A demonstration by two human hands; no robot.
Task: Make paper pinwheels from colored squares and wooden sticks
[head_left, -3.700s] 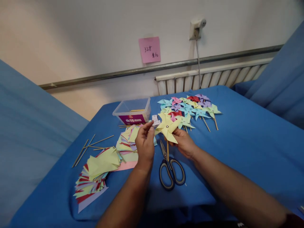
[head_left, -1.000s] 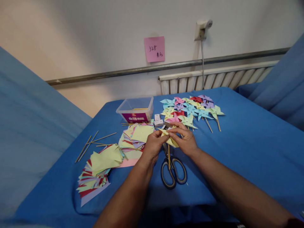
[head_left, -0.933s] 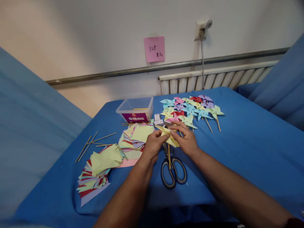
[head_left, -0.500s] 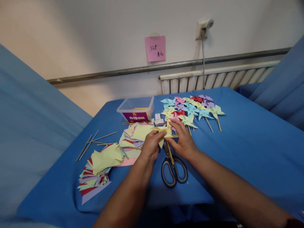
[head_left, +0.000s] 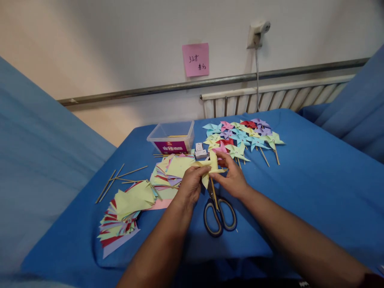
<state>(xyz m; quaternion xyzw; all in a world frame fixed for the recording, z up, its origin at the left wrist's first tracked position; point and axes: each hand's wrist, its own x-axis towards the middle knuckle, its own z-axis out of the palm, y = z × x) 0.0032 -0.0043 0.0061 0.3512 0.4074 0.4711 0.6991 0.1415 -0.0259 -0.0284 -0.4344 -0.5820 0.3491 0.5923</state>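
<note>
Between my two hands is a yellow paper pinwheel (head_left: 213,162) on a thin wooden stick (head_left: 214,194) that points down toward me. My left hand (head_left: 193,182) is closed on its left side, thumb near the centre. On the other side, my right hand (head_left: 231,174) grips the pinwheel with thumb and bent fingers at its right blades. Scissors (head_left: 220,216) with dark handles lie on the blue cloth just below, their blades partly hidden behind the stick. Finished-looking pinwheels (head_left: 241,138) in several colours lie beyond my right hand.
Stacks of coloured paper (head_left: 135,200) fan out at the left, beside another paper pile (head_left: 177,168). Loose wooden sticks (head_left: 111,186) lie farther left. A clear plastic box (head_left: 172,140) and small white boxes (head_left: 200,154) stand behind. Blue cloth (head_left: 315,180) covers the table.
The yellow pinwheel has tilted so its blades face me more openly. The fingers of my right hand have shifted slightly down its edge; the things on the table are unmoved.
</note>
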